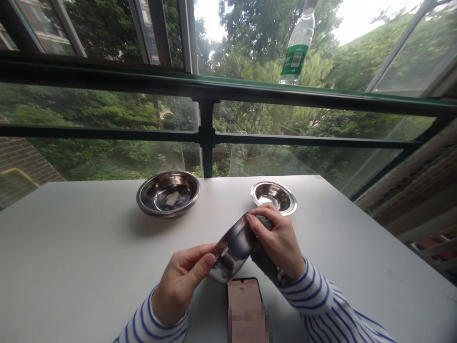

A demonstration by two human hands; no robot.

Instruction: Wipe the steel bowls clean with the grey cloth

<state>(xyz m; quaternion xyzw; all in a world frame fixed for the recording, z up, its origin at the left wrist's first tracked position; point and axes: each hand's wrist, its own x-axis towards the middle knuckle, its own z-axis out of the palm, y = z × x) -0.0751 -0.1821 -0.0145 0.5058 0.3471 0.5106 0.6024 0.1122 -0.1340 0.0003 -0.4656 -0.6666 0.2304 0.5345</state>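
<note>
A shiny metal bowl is held tilted on its side above the white table. My left hand is closed on its lower left edge, with the thumb on the near side. My right hand is closed round a dark grey cloth, its thumb and fingers at the bowl's upper right rim. Part of the cloth hangs below that hand. Beyond my right hand a small metal bowl stands upright, partly covered by the fingers. A larger metal bowl, apparently stacked with another, sits at the back left.
A phone lies on the white table under the held bowl, its screen lit and partly blurred. Behind the table's far edge runs a dark green railing. On it stands a clear plastic bottle with a green label.
</note>
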